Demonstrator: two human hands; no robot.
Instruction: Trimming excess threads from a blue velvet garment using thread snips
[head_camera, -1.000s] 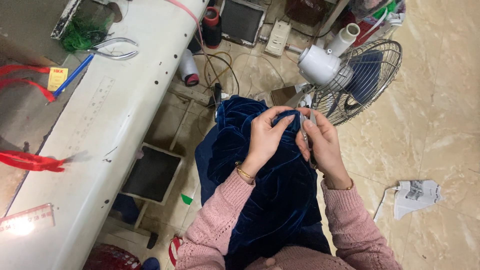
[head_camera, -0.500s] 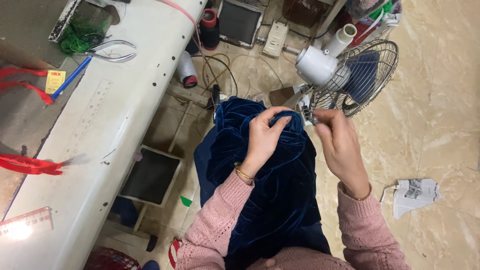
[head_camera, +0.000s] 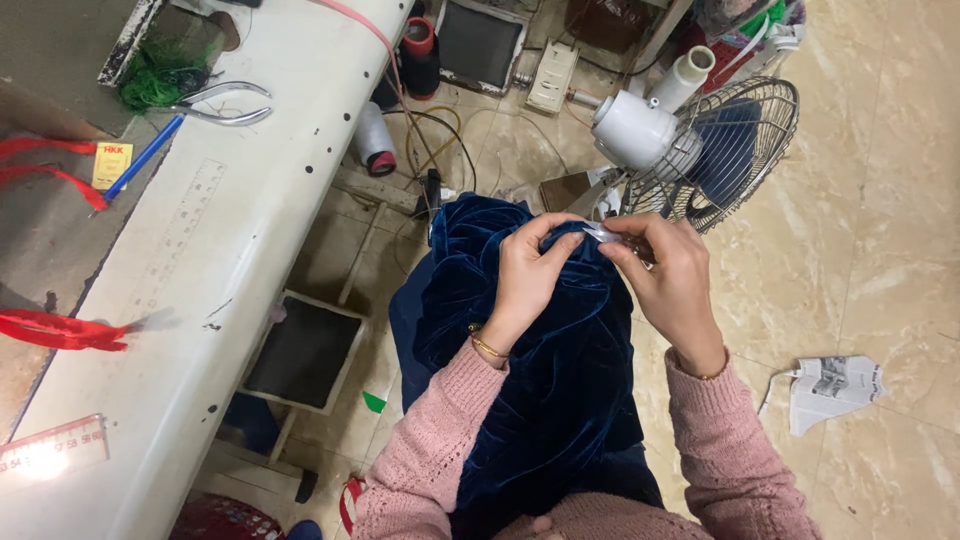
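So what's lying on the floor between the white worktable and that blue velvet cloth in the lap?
In the head view, a dark square treadle pedal in a pale frame lies between the white table and the blue velvet cloth, plus a small green scrap.

Sewing workshop: thread cones (head_camera: 378, 140), scissors (head_camera: 222, 103), ruler (head_camera: 52, 453) on worktable (head_camera: 170, 300).

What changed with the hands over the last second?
The right hand drew away from the blue velvet fabric half a second ago, then came back to its top edge, now pinching something small and pale. The left hand kept gripping that edge. Fan and scissors stayed put.
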